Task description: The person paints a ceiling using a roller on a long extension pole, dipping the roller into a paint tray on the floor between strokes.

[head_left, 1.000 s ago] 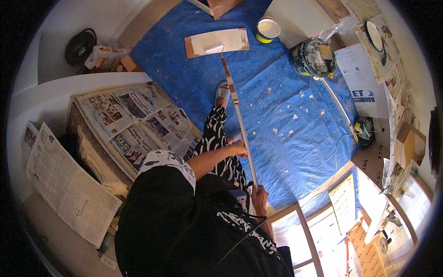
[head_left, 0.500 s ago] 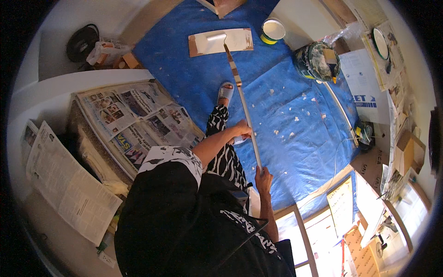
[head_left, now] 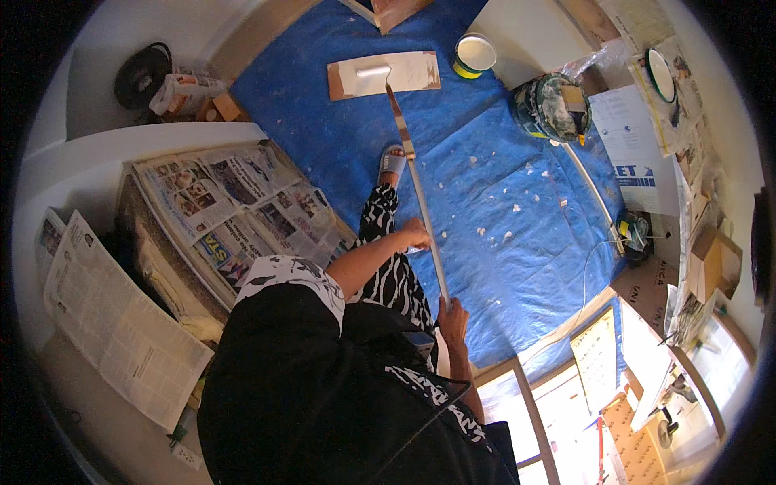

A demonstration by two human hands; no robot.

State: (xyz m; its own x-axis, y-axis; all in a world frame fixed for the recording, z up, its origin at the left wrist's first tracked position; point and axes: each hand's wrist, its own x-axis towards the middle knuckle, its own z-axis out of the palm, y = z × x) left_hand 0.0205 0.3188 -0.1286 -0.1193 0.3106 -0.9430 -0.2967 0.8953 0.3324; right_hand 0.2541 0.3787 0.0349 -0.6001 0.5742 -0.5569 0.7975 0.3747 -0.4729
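Observation:
A paint roller with a long pole [head_left: 419, 191] runs from my hands out to a flat board [head_left: 416, 74]. The roller head [head_left: 373, 72] rests on the board, whose face is mostly coated white, with brown bare patches at both ends. My left hand [head_left: 415, 234] is closed at the middle of the pole. Nearer to my body, my right hand [head_left: 454, 318] is wrapped round the pole's lower end. Beyond the board's right end stands an open paint bucket [head_left: 474, 55] holding pale paint.
Blue sheeting [head_left: 485, 182] with white flecks covers the floor. A dark, paint-smeared bucket [head_left: 540, 113] stands at the right, with a pole [head_left: 594, 186] lying near it. Newspaper [head_left: 267, 198] covers a raised surface at the left. A wooden corner [head_left: 396, 12] juts in at the far edge.
Both hands and the pole have moved a little to the left and toward my body. The roller head has shifted slightly left and nearer on the board.

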